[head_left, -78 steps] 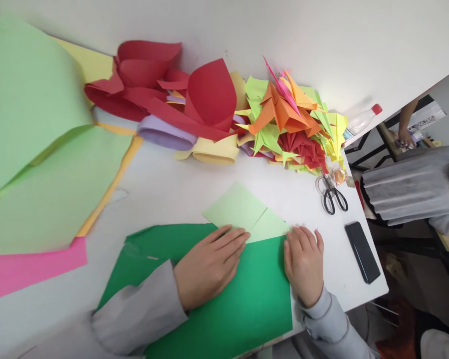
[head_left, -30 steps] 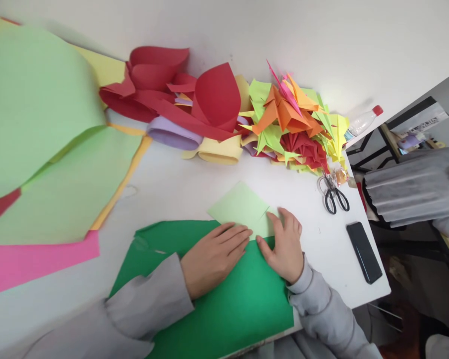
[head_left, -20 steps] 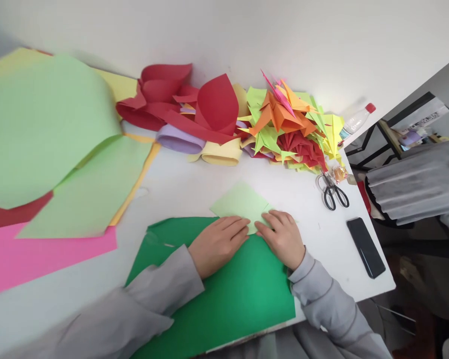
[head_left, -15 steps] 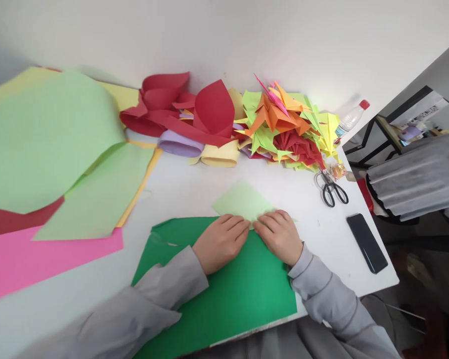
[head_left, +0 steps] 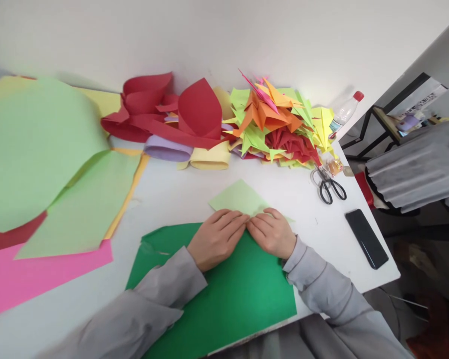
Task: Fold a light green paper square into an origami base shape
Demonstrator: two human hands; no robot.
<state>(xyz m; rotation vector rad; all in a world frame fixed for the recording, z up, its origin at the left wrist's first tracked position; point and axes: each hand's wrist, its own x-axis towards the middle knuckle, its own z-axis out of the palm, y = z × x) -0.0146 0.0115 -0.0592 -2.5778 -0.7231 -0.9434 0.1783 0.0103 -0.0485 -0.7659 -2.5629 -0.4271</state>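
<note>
A pale green sheet of paper (head_left: 240,195) lies in front of me, its far corner pointing toward the wall. My left hand (head_left: 219,237) and my right hand (head_left: 272,233) meet at its near edge, fingertips almost touching and pinched down on the paper. The fingers cover that edge, so any fold there is hidden. Beneath both hands and forearms is a large dark green sheet (head_left: 243,294), flat on the white table (head_left: 179,194).
Folded coloured paper shapes (head_left: 273,119) are piled along the wall beside curled red paper (head_left: 200,109). Large light green sheets (head_left: 41,149) and a pink sheet (head_left: 48,279) spread at left. To the right are scissors (head_left: 331,189), a phone (head_left: 366,239) and a bottle (head_left: 346,112).
The view has shifted slightly, so the sheets at left sit lower and further left. My hands have drawn a little closer together along the paper's near edge, still pinching it.
</note>
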